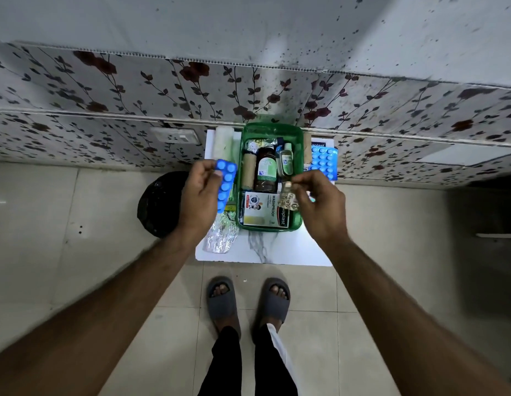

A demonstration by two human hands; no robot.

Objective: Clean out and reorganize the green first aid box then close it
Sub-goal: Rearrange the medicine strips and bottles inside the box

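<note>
Now blue blister strip (225,182) pinched in left fingers (211,170).

A small white table (291,250) with a grey marble-like streak stands on the tiled floor against the floral wall. The green first aid box (298,221) sits on its middle, open at the top. Left of the box, at the near left corner, lies a silver foil blister pack (221,240). At the far left edge a pale bandage roll (223,144) rests by the wall. On the right far side lies a blue blister strip (324,162) over a white plaster box (323,144).
</note>
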